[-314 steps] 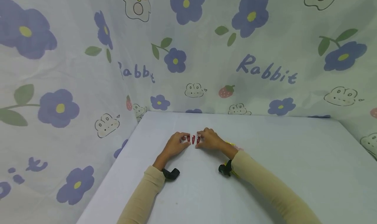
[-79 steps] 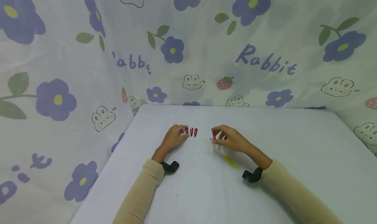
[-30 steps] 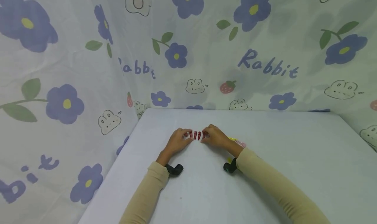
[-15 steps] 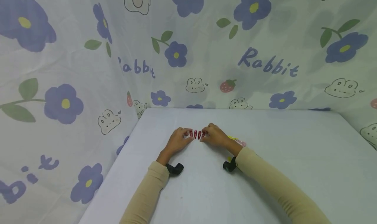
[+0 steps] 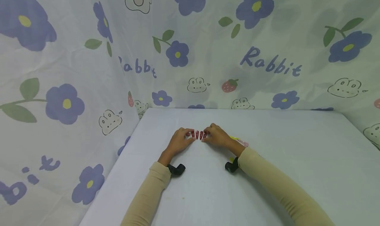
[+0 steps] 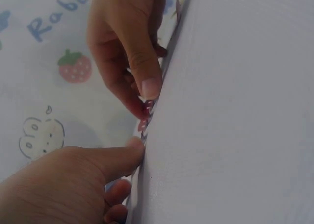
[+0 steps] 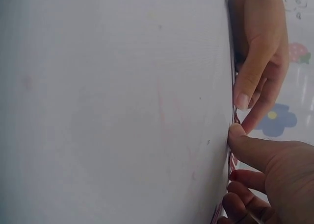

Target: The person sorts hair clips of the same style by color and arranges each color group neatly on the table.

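Several red snap hair clips stand side by side in a short row on the white table in the head view; two middle ones, a left one and a right one, lie between my hands. My left hand pinches the leftmost red hair clip between thumb and finger. At the row's other end, my right hand pinches the rightmost red hair clip, which its fingers partly cover. The left wrist view catches a bit of red clip between both hands' fingertips, seen nearly edge-on.
Behind my right wrist, a yellow hair clip and a pink hair clip lie on the table, partly hidden by the arm. Another yellow piece peeks out by the wrist camera. A patterned cloth hangs behind.
My right hand has carried a red hair clip leftward from apart on the right to the row's right end. The row is one clip longer than at first. Over the last second, both hands barely move.
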`<control>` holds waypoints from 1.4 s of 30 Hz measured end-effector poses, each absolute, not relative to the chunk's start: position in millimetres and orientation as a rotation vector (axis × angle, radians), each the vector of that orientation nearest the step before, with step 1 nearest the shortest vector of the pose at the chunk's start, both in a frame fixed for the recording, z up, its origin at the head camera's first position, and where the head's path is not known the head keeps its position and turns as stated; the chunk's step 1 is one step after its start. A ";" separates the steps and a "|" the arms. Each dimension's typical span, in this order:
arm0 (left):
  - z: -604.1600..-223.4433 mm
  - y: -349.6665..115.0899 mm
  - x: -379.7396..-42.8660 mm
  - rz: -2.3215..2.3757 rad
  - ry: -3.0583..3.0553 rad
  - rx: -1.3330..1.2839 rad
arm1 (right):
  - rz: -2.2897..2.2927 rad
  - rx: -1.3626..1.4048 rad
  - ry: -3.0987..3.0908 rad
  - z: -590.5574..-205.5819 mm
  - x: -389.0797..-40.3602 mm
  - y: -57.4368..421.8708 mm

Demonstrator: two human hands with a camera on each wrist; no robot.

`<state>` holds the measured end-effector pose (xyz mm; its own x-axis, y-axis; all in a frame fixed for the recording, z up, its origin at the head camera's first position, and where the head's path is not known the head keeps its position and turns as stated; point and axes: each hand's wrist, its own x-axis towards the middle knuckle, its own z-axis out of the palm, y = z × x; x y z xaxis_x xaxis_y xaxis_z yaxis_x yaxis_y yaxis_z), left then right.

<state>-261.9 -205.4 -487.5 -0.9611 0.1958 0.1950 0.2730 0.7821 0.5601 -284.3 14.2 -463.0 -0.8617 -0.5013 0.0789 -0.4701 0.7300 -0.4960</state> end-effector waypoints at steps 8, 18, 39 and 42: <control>-488.9 -205.7 -263.2 -0.904 -2.847 -0.376 | -0.783 -0.831 2.867 -461.6 -283.3 14.8; -486.9 -205.6 -262.0 -0.918 -2.864 -0.347 | -0.777 -0.825 2.850 -458.6 -283.7 15.0; -485.0 -203.2 -262.9 -0.894 -2.888 -0.325 | -0.886 -0.937 2.752 -419.1 -274.4 54.3; -486.0 -203.0 -262.3 -0.913 -2.880 -0.328 | -0.912 -0.956 2.756 -417.9 -267.3 64.5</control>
<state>-262.3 -203.0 -486.0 -0.9715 0.1734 0.1617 0.2349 0.7967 0.5569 -267.3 64.5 -417.9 -0.8010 -0.5885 0.1097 -0.5378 0.6270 -0.5636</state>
